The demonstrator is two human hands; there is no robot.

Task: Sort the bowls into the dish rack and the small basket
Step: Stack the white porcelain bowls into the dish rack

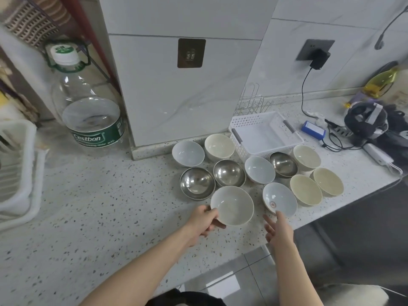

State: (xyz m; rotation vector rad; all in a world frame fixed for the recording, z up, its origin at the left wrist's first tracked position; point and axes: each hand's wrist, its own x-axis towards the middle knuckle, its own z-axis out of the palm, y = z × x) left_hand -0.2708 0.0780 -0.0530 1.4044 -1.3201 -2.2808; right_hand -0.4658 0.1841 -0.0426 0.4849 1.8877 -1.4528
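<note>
Near the tabletop's (110, 206) front edge, left hand (204, 223) pinches a round white ceramic bowl's (231, 205) rim; right hand (279, 231) spread, empty.

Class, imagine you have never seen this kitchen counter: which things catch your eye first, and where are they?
A cluster of bowls, white, cream and steel, fills the middle of the speckled counter. At its near edge the left hand grips a white bowl by the rim, while the right hand reaches open for the bowl with a red mark. Behind the cluster sits an empty white basket, and far left stands a big clear water bottle.
</note>
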